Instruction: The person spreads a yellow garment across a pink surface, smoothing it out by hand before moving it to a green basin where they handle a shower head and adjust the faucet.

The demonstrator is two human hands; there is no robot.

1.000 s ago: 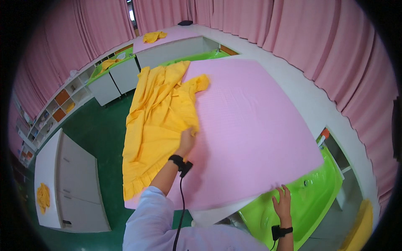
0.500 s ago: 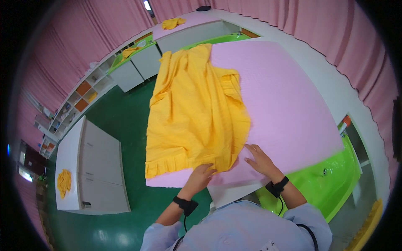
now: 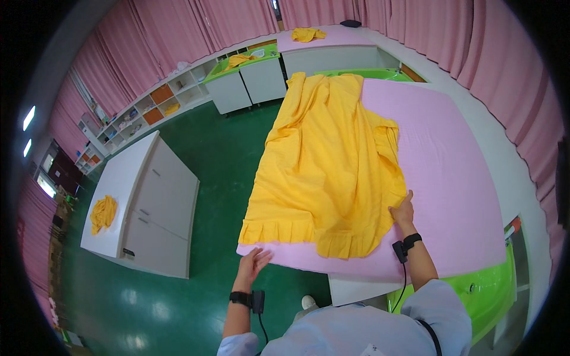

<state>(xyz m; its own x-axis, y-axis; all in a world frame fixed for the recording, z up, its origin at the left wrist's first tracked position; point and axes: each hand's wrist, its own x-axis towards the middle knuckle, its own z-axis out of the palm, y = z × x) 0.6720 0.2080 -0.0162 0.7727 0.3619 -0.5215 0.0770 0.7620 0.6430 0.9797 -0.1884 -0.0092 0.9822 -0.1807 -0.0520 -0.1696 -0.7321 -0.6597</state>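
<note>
Right hand (image 3: 404, 212) on dress (image 3: 326, 172) edge

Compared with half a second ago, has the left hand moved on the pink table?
Yes. The left hand has left the yellow garment's hem and now sits at the near-left edge of the pink table, off the cloth.

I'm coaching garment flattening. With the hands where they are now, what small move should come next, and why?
Probably bring the left hand onto the ruffled hem and smooth it. The right hand presses the yellow dress at its right edge, while the left hovers open off the pink table near the hem's left corner.
</note>
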